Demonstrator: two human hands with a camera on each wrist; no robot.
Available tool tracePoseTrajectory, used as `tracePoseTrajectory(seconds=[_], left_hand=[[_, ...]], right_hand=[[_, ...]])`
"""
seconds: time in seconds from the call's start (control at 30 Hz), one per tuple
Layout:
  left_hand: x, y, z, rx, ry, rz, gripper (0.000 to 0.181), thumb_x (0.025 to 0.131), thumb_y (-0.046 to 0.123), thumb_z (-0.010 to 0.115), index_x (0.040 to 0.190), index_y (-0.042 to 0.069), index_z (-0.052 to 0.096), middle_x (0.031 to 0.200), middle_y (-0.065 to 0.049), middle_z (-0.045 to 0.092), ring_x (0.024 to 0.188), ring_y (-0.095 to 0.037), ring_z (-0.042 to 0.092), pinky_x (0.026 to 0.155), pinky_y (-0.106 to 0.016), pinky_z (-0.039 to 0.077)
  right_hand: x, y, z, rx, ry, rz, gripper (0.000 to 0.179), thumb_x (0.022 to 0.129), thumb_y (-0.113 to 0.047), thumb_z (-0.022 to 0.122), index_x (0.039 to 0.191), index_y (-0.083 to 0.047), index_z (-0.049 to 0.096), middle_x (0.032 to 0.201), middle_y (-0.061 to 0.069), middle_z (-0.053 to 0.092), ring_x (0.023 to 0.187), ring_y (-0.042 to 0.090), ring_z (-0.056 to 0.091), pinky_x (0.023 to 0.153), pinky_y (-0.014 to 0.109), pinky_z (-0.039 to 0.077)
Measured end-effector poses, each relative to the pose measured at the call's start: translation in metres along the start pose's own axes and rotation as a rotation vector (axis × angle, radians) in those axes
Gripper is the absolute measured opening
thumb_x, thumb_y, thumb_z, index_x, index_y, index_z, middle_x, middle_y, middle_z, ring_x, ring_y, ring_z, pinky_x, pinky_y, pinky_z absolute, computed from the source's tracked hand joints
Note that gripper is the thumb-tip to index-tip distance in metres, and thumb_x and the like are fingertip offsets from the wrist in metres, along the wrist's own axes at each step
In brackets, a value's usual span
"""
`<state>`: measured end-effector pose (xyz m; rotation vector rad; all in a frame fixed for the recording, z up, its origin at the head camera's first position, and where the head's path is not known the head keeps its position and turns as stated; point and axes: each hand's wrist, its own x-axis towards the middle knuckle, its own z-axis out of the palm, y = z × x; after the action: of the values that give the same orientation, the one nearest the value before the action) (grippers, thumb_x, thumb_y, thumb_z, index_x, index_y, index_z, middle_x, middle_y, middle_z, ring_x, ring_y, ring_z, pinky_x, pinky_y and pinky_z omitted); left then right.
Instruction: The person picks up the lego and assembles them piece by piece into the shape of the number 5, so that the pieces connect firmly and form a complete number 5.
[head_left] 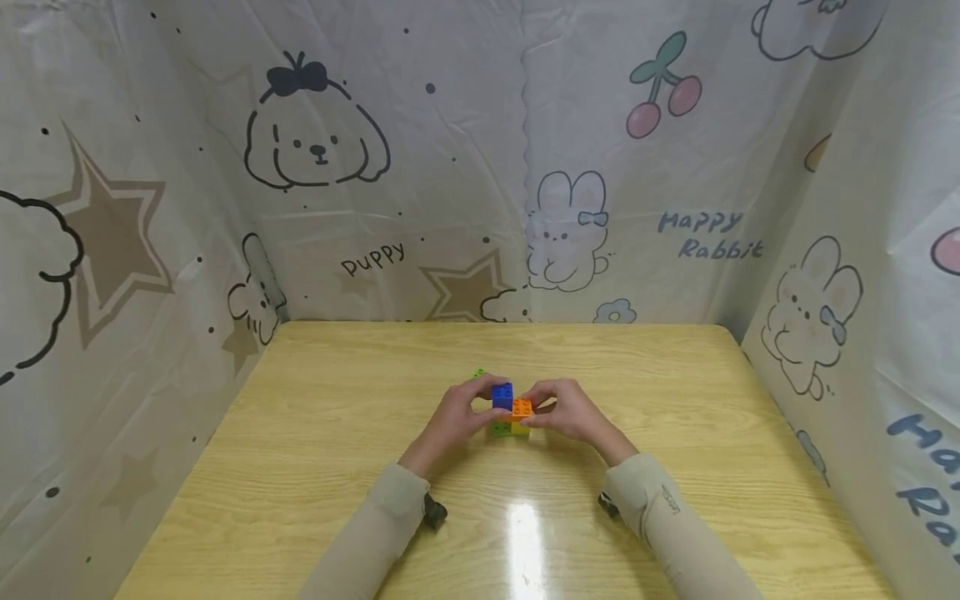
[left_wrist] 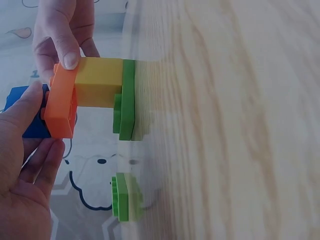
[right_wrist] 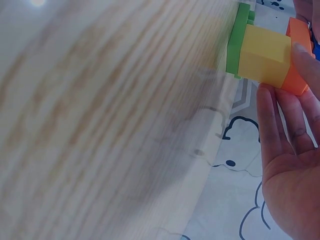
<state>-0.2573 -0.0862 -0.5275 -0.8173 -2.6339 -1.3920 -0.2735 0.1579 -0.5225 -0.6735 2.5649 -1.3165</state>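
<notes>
While pinching the blue brick (head_left: 502, 397) in the left hand (head_left: 457, 413) and the orange brick (head_left: 523, 407) in the right hand (head_left: 572, 411), holds both midway between, above the bench (head_left: 337, 400), with orange lengthwise from hand to hand. From the left wrist, reveals yellow block (left_wrist: 100, 82), green plate (left_wrist: 128, 95) beneath, and separate green brick (left_wrist: 122, 197), mostly hidden from the head; cannot tell left-hand contact with orange.

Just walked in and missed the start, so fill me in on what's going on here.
A person is working on a small stack of toy bricks on a wooden table. From the bottom up it goes green base, yellow brick, orange brick. The left hand pinches a blue brick at the top; whether it is fully pressed on is hard to tell. The right hand holds the orange one. Another green brick sits apart.
</notes>
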Motion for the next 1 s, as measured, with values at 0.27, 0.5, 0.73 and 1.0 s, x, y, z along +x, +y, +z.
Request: tracePoseTrajectory(seconds=[0.27,0.5,0.73,1.0], left_hand=[[-0.0005,0.0008,0.0,0.018,0.011,0.001,0.044,0.094,0.031,0.076,0.136,0.023,0.065,0.122,0.0,0.073,0.106,-0.021,0.066,0.092,-0.052,0.058],[-0.0007,0.0004,0.0003,0.061,0.013,0.03,0.044,0.093,0.032,0.077,0.134,0.021,0.066,0.12,0.0,0.074,0.105,-0.023,0.067,0.09,-0.048,0.059],[0.0001,0.0007,0.0019,0.064,0.03,0.026,0.043,0.091,0.032,0.08,0.131,0.022,0.067,0.116,0.001,0.075,0.105,-0.019,0.068,0.092,-0.047,0.059],[-0.0014,0.0,0.0041,-0.032,0.044,-0.047,0.035,0.09,0.03,0.082,0.122,0.022,0.068,0.108,0.002,0.077,0.105,-0.021,0.07,0.096,-0.048,0.058]], right_hand=[[-0.0002,-0.0007,-0.0002,0.002,0.001,0.012,0.023,0.085,-0.011,0.086,0.107,-0.01,0.078,0.102,0.002,0.073,0.095,0.017,0.069,0.087,0.033,0.063],[-0.0011,-0.0032,-0.001,0.008,-0.003,0.013,0.023,0.085,-0.012,0.086,0.107,-0.01,0.078,0.102,0.002,0.073,0.096,0.018,0.069,0.088,0.034,0.063],[-0.001,-0.0007,-0.0004,0.018,0.0,0.009,0.024,0.086,-0.013,0.086,0.108,-0.009,0.078,0.103,0.003,0.074,0.096,0.019,0.069,0.086,0.033,0.063],[-0.0004,0.0011,0.0003,0.004,0.009,0.008,0.024,0.085,-0.012,0.086,0.108,-0.01,0.079,0.102,0.002,0.074,0.095,0.018,0.069,0.087,0.033,0.063]])
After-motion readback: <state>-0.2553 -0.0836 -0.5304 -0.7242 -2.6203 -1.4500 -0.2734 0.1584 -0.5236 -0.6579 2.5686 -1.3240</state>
